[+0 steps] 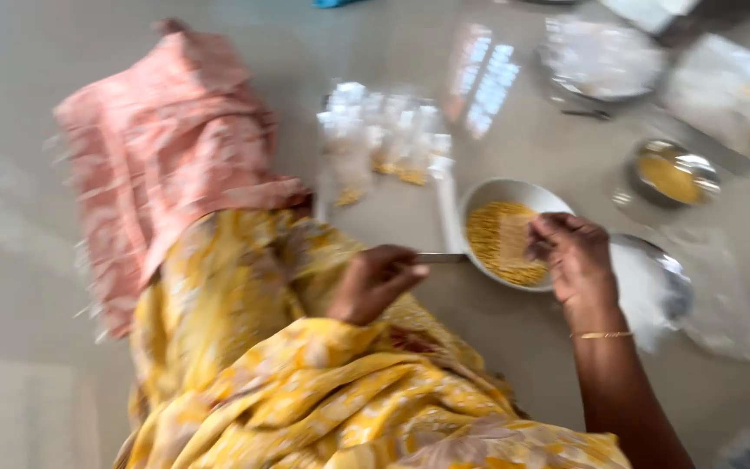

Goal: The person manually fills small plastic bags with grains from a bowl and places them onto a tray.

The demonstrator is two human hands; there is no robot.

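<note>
My left hand (375, 282) is closed on a thin metal handle (440, 258), likely a spoon, that points toward a white bowl (509, 188) filled with yellow grains (498, 239). Over the bowl's right rim, my right hand (575, 256) grips a small clear plastic bag; a gold bangle sits on that wrist. The picture is blurred by motion. My lap is covered in yellow flowered cloth (323, 391).
Several small filled clear packets (384, 143) lie on the grey floor beyond the bowl. A steel bowl of yellow grains (672, 174) and a steel plate (601, 61) sit at the far right. Loose plastic bags (696, 295) lie right of my hand. Pink cloth (162, 156) lies left.
</note>
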